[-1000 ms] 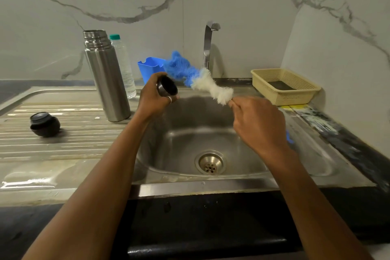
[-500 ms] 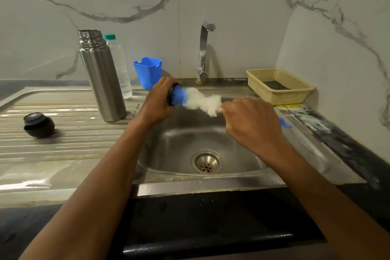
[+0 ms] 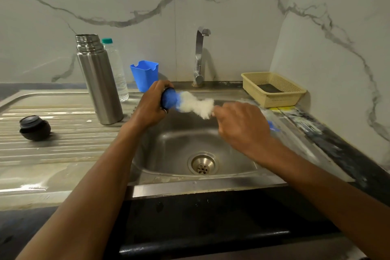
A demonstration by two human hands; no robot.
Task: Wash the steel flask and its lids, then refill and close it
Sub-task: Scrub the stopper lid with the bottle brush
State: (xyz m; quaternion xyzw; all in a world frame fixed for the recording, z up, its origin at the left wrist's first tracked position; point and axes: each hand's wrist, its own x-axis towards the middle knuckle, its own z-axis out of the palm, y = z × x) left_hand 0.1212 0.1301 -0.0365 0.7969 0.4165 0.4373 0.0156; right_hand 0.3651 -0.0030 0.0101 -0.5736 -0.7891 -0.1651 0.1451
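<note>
Above the sink basin, my left hand grips a small dark lid cup, mostly hidden by the fingers and by the brush. My right hand holds the handle of a bottle brush with blue and white bristles; the blue tip is pushed into the lid's opening. The steel flask stands open and upright on the drainboard, left of the sink. A black stopper lid lies further left on the drainboard.
A clear plastic water bottle stands behind the flask. A blue plastic holder and the tap sit at the back of the sink. A yellow basket is at the right, near the marble wall.
The brush's blue tip, earlier beside and behind the lid, has gone into the lid's opening. Both hands have dropped lower over the basin.
</note>
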